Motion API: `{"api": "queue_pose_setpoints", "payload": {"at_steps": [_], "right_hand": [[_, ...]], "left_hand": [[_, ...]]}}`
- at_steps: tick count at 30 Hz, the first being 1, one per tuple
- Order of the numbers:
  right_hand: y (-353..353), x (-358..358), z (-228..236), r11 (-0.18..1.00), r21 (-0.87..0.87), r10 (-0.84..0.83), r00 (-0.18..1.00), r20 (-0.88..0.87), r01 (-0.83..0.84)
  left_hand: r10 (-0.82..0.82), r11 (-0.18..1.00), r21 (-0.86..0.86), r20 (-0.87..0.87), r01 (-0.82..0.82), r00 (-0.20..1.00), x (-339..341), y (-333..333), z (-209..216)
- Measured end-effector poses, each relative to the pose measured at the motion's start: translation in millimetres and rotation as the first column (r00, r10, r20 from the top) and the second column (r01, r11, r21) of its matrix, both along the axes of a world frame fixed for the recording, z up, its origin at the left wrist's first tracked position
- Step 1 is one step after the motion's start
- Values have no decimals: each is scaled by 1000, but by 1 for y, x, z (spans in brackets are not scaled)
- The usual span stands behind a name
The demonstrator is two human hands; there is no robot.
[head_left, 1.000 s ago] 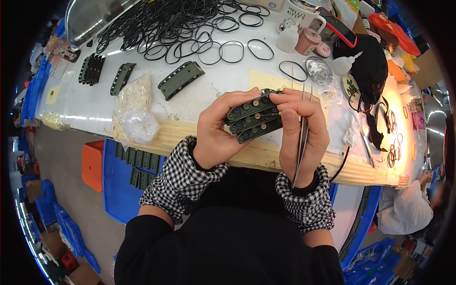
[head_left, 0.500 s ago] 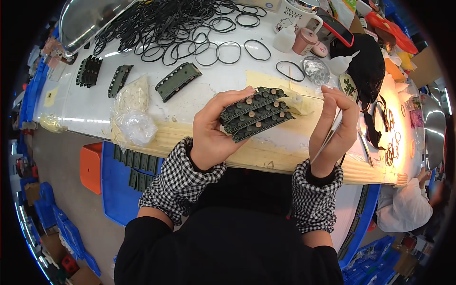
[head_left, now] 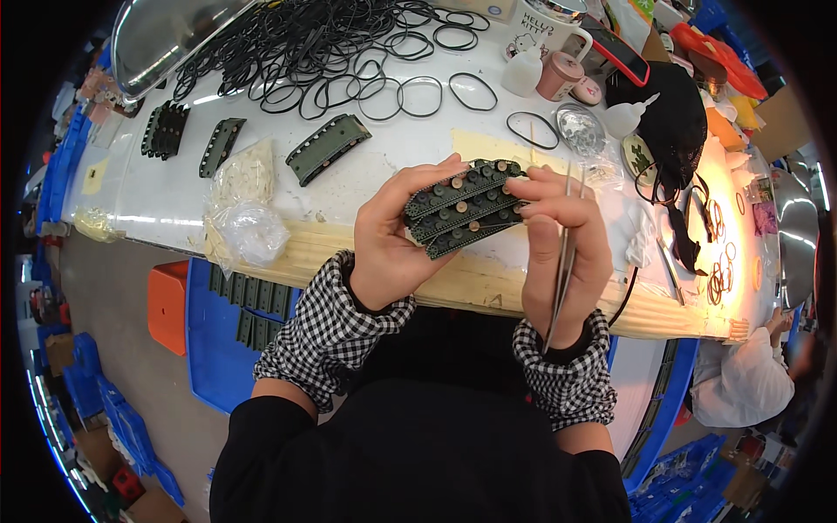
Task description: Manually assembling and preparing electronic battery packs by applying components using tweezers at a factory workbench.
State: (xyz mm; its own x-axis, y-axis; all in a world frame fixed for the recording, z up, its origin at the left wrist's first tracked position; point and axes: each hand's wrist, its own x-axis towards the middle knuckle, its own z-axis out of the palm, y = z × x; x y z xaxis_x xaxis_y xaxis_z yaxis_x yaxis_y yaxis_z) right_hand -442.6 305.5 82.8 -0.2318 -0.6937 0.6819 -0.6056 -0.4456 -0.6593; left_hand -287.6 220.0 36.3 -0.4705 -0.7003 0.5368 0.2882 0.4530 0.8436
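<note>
Held over the table's near edge is a stack of dark green toy tank track sections (head_left: 462, 209) with rows of small round wheels, a few of them copper-coloured. My left hand (head_left: 397, 231) is closed round its left end. My right hand (head_left: 571, 253) has its fingertips at the right end of the stack, apparently touching it. Metal tweezers (head_left: 562, 270) are tucked in that hand, pointing up away from the stack. Whether the right fingertips pinch anything small is hidden. Further left on the table lie more green track pieces (head_left: 328, 148).
Black rubber rings (head_left: 421, 96) are heaped at the back. A crumpled plastic bag (head_left: 253, 231) lies near the front left edge. At the back right stand a white mug (head_left: 545, 30) and small bottles (head_left: 523, 71). Below the table is a blue tray (head_left: 209, 366) with green parts.
My right hand has moved left to the stack, and the tweezers have swung upright in it. My left hand and the stack have stayed nearly still.
</note>
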Motion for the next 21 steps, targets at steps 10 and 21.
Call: {"api": "queue_pose_setpoints", "payload": {"at_steps": [10,21], "right_hand": [[-3,8,-5,1000,26,14,999,45,-15],[-2,-3,-8,993,-5,-120,985,125,121]], "left_hand": [[-5,999,51,-18,6,1000,0,1,-2],[-2,1000,15,-24,3,1000,0,0,0]]}}
